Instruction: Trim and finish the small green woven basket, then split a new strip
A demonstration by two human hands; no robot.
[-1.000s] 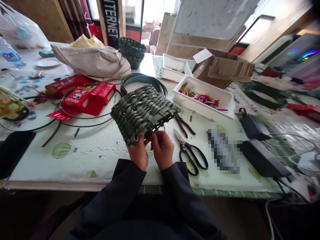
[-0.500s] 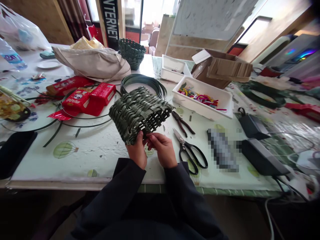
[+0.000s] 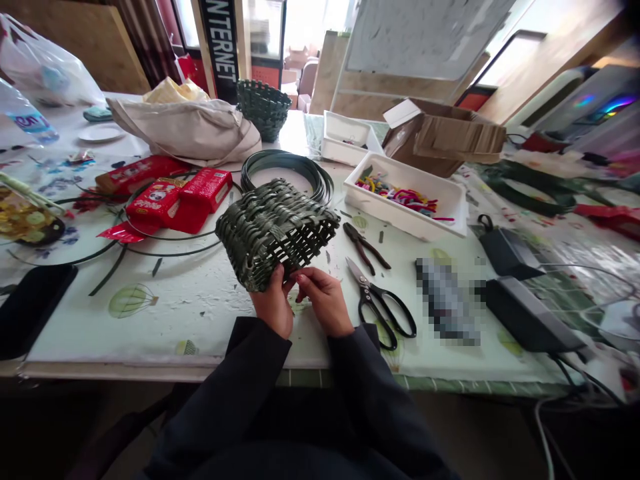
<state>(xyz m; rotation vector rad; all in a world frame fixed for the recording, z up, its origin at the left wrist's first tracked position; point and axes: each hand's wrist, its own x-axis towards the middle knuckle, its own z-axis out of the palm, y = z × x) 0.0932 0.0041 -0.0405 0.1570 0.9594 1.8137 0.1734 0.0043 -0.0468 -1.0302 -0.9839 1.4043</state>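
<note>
A dark green woven basket [image 3: 275, 227] is held tilted above the table, its open-lattice side facing right and towards me. My left hand [image 3: 273, 303] grips its lower edge, thumb on the near side and the other fingers hidden beneath. Close by, my right hand [image 3: 324, 297] is closed in a pinch at the basket's lower edge; what lies between its fingertips is too small to make out. Scissors [image 3: 375, 297] with black handles lie right of my right hand, and pliers [image 3: 366, 248] with dark handles lie just beyond them.
A coil of green strapping [image 3: 285, 163] lies behind the basket. Red boxes [image 3: 157, 200] and loose strips are at left, near a black phone [image 3: 37, 310]. A white tray [image 3: 410, 223] holds colourful pieces. Another woven basket [image 3: 263, 110] stands at the back. Black adapters [image 3: 530, 313] sit right.
The basket has tipped slightly and shifted a little left and down. Both hands stay at its lower edge, almost in the same place.
</note>
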